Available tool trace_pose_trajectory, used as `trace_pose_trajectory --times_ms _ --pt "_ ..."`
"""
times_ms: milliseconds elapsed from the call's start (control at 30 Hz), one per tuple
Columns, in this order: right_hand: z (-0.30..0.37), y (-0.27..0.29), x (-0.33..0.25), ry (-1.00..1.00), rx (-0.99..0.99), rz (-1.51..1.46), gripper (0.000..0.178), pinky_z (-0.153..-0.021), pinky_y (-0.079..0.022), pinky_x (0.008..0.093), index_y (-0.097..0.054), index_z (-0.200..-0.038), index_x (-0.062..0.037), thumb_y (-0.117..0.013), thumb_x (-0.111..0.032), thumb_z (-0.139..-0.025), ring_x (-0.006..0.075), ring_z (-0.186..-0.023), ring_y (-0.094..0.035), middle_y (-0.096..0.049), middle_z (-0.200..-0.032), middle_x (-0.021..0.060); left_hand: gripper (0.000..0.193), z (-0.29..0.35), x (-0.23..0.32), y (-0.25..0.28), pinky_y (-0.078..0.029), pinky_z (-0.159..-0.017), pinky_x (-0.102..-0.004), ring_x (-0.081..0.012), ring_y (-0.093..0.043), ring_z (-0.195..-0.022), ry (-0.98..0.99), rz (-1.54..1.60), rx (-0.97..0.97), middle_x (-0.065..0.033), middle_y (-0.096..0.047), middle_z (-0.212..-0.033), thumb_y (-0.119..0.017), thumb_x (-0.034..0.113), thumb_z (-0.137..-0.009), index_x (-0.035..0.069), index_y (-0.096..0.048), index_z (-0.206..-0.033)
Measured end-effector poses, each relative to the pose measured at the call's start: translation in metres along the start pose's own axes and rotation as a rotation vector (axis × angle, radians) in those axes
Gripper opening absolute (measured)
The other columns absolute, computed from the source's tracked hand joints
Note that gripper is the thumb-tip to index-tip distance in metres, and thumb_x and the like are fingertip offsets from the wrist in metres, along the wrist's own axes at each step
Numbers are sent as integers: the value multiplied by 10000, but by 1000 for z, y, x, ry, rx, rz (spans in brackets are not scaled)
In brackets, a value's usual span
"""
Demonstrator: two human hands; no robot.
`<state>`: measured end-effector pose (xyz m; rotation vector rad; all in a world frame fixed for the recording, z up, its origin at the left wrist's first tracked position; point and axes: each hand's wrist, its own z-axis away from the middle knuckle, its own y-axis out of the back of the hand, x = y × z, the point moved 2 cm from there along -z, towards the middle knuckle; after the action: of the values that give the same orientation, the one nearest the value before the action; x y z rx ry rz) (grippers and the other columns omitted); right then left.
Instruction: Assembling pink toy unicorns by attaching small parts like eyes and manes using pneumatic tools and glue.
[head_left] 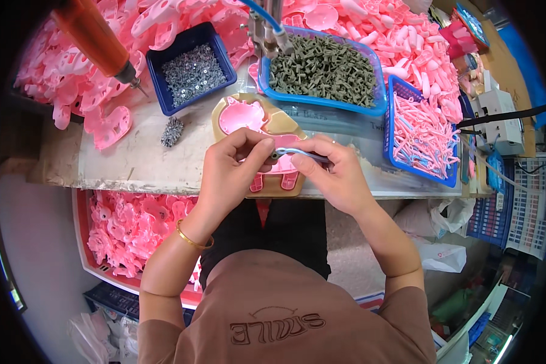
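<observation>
My left hand (238, 165) pinches a small dark grey-green part (275, 156) between thumb and forefinger. My right hand (338, 173) grips a thin light blue plastic stick with a looped end (292, 150). The loop meets the grey-green part between my fingertips; whether the two are joined I cannot tell. Right below and behind my hands is a tan holding block (282, 121), with a pink plastic toy shell (241, 115) lying in its hollow. My hands and fingers cover the middle of that shell.
Beyond stand a dark blue tray of small screws (153, 68), a clear blue tub of grey-green parts (383, 91) and a blue basket of pink and blue sticks (390, 130). A screw clump (172, 131) lies left. An orange electric screwdriver (100, 39) hangs overhead. Pink shells (112, 73) are heaped behind.
</observation>
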<state>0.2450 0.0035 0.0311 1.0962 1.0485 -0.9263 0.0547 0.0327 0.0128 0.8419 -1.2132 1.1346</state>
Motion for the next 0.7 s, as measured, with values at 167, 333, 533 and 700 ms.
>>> trace_pose_trajectory --times_ms 167,333,533,700 --pt "3 -2 0 41 15 100 228 -738 -493 250 -702 -1078 24 -682 -167 -955 71 -834 -609 -707 -901 35 180 0 2 -1 -583 -747 -224 -92 -668 -829 -31 -19 8 -53 -683 -951 -640 131 -983 -40 -655 -1036" --pt "2 -5 0 69 80 200 216 -671 -491 259 -709 -1025 32 -701 -163 -932 76 -755 -617 -718 -834 76 176 2 2 -6 -581 -741 -222 -88 -664 -813 -59 -14 24 -54 -686 -945 -647 131 -980 -37 -662 -1030" --pt "4 -7 1 134 148 278 199 -607 -485 269 -727 -993 30 -713 -151 -912 81 -690 -625 -718 -787 112 175 5 2 -10 -573 -717 -223 -89 -666 -783 -107 -126 69 -55 -688 -926 -647 119 -979 -45 -664 -1035" --pt "2 -5 8 147 161 163 177 -564 -481 323 -730 -923 9 -720 -166 -892 214 -601 -658 -700 -748 164 204 1 2 -5 -571 -708 -220 -85 -664 -770 -39 66 -54 -59 -690 -905 -630 140 -993 -54 -675 -1033"
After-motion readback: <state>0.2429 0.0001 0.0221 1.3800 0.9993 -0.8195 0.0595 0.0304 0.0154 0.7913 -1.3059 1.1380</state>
